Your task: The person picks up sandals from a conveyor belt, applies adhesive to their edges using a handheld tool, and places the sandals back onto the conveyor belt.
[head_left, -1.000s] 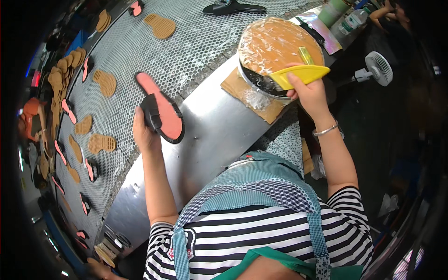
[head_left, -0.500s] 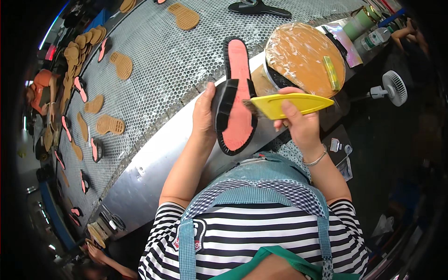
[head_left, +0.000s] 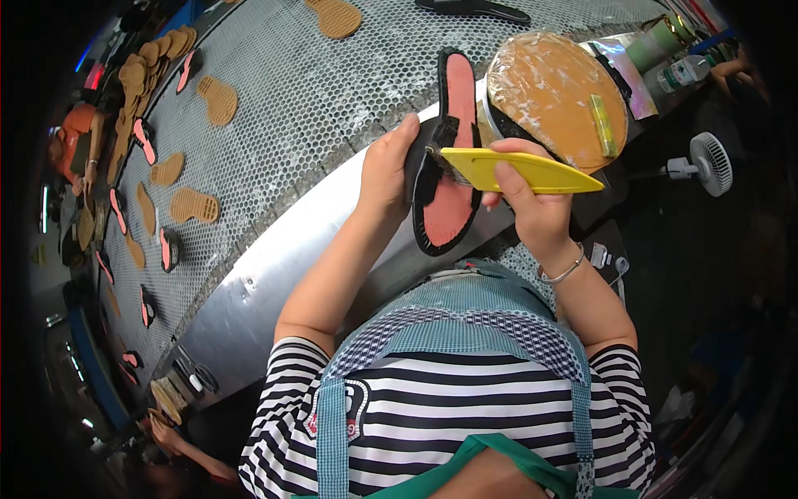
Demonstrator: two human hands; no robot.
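My left hand (head_left: 385, 170) grips a black sandal upper (head_left: 428, 170) by its left side, with the long pink underside (head_left: 447, 214) turned up toward me. Black pleated edging runs round the pink. In my right hand (head_left: 542, 218) is a brush with a flat yellow handle (head_left: 540, 175), thumb on top. Its dark bristles, partly hidden by the handle, meet the upper near the middle, by the black strap at the left edge. Just beyond my right hand stands a round tub with an orange-tan, plastic-wrapped top (head_left: 544, 91).
A grey mesh belt (head_left: 291, 108) carries tan soles (head_left: 218, 100) and several pink-and-black uppers (head_left: 169, 249). A metal edge (head_left: 274, 270) borders it. At right are a bottle (head_left: 683, 73), a green tumbler (head_left: 659, 43) and a white fan (head_left: 711, 162). Another person (head_left: 79, 137) is across the belt.
The sandal upper has shifted right and turned slightly in my left hand. The brush tip has gone from the right part of the pink surface to the strap at its left edge.
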